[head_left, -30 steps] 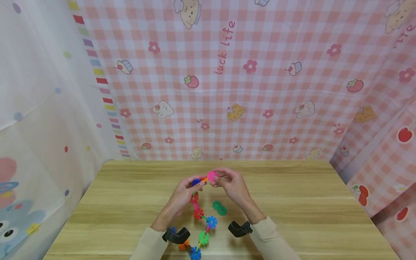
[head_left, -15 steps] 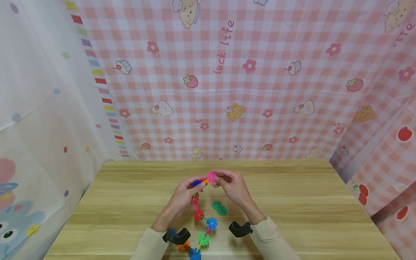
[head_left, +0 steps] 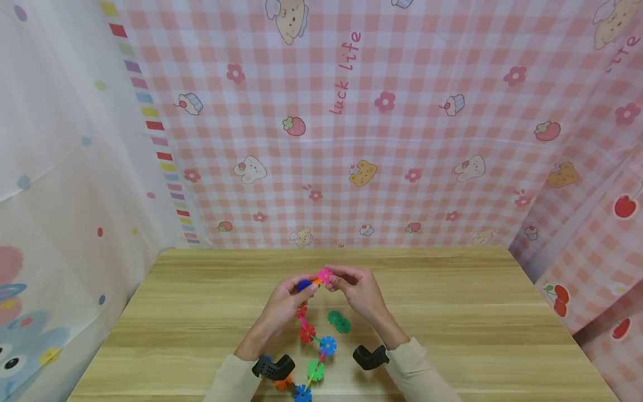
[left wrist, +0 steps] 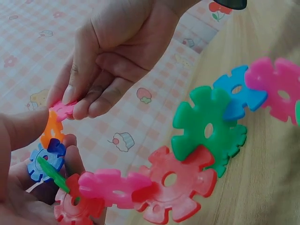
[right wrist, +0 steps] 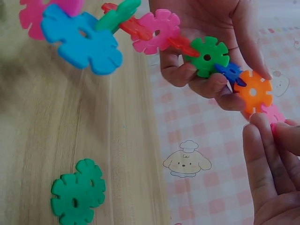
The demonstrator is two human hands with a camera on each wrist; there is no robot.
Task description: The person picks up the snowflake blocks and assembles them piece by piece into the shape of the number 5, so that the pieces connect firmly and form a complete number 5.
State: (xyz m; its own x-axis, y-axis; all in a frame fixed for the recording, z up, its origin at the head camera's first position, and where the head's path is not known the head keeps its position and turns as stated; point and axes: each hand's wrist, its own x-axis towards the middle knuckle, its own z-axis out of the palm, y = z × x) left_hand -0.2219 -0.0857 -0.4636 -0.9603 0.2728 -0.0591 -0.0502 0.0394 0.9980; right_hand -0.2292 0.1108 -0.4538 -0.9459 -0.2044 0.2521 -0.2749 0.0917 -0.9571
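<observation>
My right hand (head_left: pixel 365 293) pinches a pink snowflake disc (right wrist: pixel 273 113) between thumb and fingertips. The pink disc meets the edge of an orange snowflake disc (right wrist: pixel 253 91), which my left hand (head_left: pixel 281 304) pinches with its thumb and fingers. From the orange disc a chain of slotted plastic discs runs back past a dark blue disc (left wrist: pixel 45 162) over the left fingers. It hangs on through a red disc (left wrist: pixel 176 185) and a light blue disc (head_left: pixel 328 345) toward the person. Part of the chain is hidden behind the left wrist.
Two overlapping dark green discs (right wrist: pixel 74 199) lie on the wooden table (head_left: pixel 452 312) below the right hand. Black wrist-camera mounts (head_left: pixel 370 357) sit on both wrists. A pink checked cloth (head_left: pixel 321 139) hangs behind the table.
Both hands have sunk very slightly, and the pink disc has shifted a little down and left along with the right fingers. The grips look the same, and the green discs lie still.
</observation>
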